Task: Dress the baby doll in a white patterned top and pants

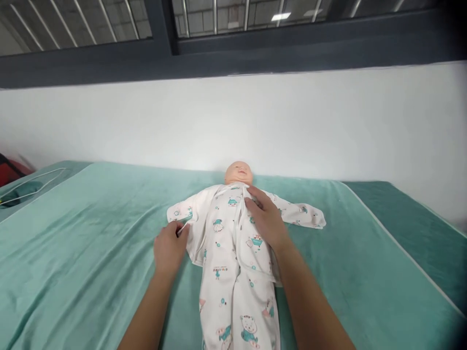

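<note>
A baby doll lies face up, its head toward the wall. It is dressed in white printed clothes, a front-opening top over matching trousers, with both sleeves spread sideways. My left hand pinches the edge of the top beside the left-side sleeve. On the right side of the chest, my right hand has its thumb and fingers at the front edge of the top; whether they grip the cloth is hard to see.
A green cloth with some wrinkles covers the surface under the doll. Behind it rises a white wall below a dark window frame. A red and black item and a white cord lie at the far left.
</note>
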The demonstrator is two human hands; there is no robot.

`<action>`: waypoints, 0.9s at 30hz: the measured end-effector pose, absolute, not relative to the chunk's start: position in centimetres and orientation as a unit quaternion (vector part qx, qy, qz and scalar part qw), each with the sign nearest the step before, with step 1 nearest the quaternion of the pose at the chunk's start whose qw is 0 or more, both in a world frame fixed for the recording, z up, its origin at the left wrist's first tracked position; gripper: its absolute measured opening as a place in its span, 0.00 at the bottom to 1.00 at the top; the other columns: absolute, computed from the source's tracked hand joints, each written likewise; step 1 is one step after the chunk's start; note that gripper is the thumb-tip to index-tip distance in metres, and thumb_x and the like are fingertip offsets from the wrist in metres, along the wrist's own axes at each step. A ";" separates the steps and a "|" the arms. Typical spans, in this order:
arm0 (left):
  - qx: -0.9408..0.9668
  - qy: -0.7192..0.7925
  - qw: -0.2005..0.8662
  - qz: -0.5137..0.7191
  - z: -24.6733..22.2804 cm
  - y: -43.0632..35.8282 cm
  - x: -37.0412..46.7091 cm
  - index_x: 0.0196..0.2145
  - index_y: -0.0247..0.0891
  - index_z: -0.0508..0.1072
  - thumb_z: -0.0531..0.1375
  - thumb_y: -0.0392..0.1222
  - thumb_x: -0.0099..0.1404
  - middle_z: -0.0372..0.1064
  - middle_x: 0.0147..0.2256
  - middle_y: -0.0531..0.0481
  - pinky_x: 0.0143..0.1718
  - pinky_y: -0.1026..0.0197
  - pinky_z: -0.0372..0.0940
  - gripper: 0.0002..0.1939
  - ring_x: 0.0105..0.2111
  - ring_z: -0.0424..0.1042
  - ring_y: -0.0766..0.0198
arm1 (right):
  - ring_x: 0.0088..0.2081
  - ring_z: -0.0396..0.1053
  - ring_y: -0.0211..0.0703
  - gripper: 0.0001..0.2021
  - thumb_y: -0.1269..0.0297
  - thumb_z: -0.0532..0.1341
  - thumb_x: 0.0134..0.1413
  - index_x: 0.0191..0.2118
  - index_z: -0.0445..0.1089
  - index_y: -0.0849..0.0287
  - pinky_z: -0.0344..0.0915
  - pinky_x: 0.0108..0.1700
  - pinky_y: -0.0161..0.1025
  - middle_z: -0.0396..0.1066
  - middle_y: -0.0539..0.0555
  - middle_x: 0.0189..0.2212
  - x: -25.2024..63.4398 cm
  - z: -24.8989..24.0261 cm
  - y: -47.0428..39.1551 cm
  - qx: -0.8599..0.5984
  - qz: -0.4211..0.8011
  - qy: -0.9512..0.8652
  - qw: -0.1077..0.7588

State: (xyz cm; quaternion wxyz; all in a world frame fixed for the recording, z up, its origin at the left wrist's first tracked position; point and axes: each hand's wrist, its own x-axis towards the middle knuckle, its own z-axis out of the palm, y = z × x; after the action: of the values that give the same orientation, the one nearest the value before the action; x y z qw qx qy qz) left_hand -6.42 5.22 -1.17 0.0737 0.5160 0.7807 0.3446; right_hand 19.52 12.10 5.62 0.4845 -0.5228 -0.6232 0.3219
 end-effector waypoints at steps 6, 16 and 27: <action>0.408 0.760 0.203 0.462 -0.2 4.0 -5.8 0.34 0.41 0.70 0.59 0.56 0.63 0.66 0.28 0.54 0.29 0.62 0.57 0.15 0.27 0.62 0.63 | 0.63 0.61 0.54 0.20 0.54 0.60 0.58 0.55 0.73 0.50 0.57 0.65 0.55 0.66 0.52 0.62 19.3 5.7 12.2 -0.530 0.325 -0.614 0.487; 0.488 0.485 0.309 0.657 7.0 2.9 0.4 0.34 0.42 0.64 0.59 0.50 0.67 0.72 0.46 0.48 0.44 0.56 0.69 0.11 0.45 0.72 0.57 | 0.64 0.60 0.52 0.19 0.54 0.59 0.59 0.54 0.73 0.49 0.56 0.66 0.55 0.65 0.52 0.62 19.4 5.8 12.3 -0.524 0.316 -0.632 0.476; 0.791 0.438 0.064 0.422 4.4 -1.3 4.1 0.40 0.45 0.70 0.56 0.33 0.67 0.76 0.46 0.46 0.46 0.48 0.67 0.08 0.47 0.73 0.54 | 0.53 0.68 0.51 0.16 0.64 0.53 0.66 0.54 0.71 0.47 0.66 0.55 0.52 0.71 0.53 0.52 17.9 8.6 9.4 -0.394 0.116 -0.816 0.407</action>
State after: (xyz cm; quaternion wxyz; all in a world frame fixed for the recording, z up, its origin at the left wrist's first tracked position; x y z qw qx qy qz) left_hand 4.07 -1.31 4.39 0.0642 0.7915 0.4377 0.4218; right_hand 17.88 9.36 8.60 0.4073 -0.3937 -0.8158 0.1165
